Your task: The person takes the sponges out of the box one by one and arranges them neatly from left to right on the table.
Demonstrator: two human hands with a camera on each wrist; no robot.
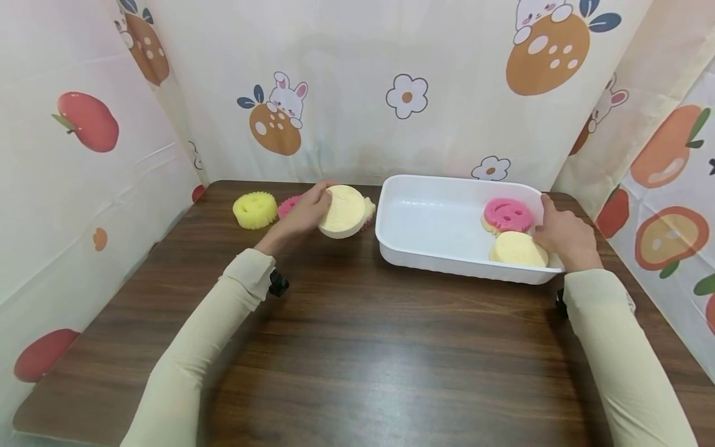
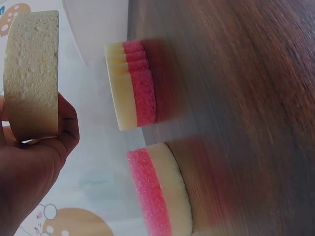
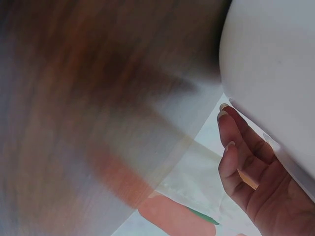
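My left hand (image 1: 308,210) holds a round cream sponge (image 1: 343,211) above the back of the table, left of a white plastic tray (image 1: 430,261). In the left wrist view the sponge (image 2: 32,73) is seen edge-on, with thumb and fingers about its lower end. My right hand (image 1: 566,236) grips the tray's right rim; in the right wrist view its bent fingers (image 3: 229,130) lie along the outer wall and the thumb is hidden. Inside the tray's right end lie a pink smiley-face sponge (image 1: 508,215) and a cream round sponge (image 1: 518,249), side by side.
A yellow smiley sponge (image 1: 254,210) stands at the table's back left. Beside it a pink sponge (image 1: 288,205) is partly covered by my left hand. Another pink-and-cream sponge (image 1: 369,212) shows behind the held one. A printed curtain (image 1: 357,143) hangs along the table's back edge.
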